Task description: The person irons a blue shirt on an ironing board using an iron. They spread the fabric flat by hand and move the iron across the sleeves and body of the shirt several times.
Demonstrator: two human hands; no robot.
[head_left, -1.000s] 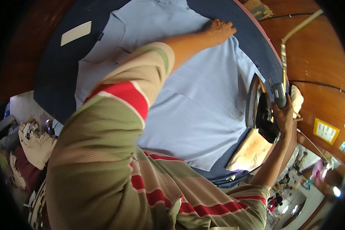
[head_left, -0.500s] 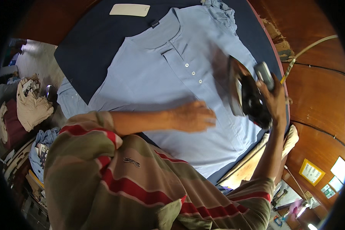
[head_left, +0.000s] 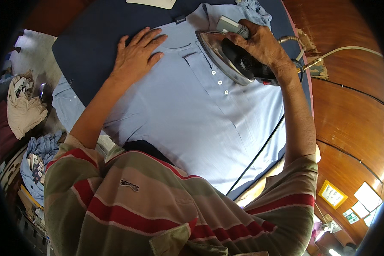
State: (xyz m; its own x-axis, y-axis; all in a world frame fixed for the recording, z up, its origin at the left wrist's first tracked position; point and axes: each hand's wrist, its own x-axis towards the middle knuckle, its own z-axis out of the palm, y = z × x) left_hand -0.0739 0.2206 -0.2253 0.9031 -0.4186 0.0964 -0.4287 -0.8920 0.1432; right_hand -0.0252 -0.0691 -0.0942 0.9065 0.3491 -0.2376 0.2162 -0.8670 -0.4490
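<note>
Apparently partway through ironing the upper chest of a light-blue buttoned shirt [head_left: 179, 111], laid out front up on a navy-covered counter [head_left: 89, 55]. Shown with the right grip [head_left: 261, 45] wrapped around the handle of a black-and-silver iron [head_left: 234, 53] beside three white buttons [head_left: 220, 82], and the left grip [head_left: 136, 59] spread wide and flat at the shoulder edge, grasping nothing. Seems to call next for holding the cloth taut while steering the iron clear of those buttons.

Shirt [head_left: 175, 111] lies on tabletop [head_left: 94, 47], card [head_left: 153, 3] behind it. Iron [head_left: 239, 59] at shirt's upper right, beside buttons [head_left: 220, 82]; clothes [head_left: 27, 109] left of tabletop.
</note>
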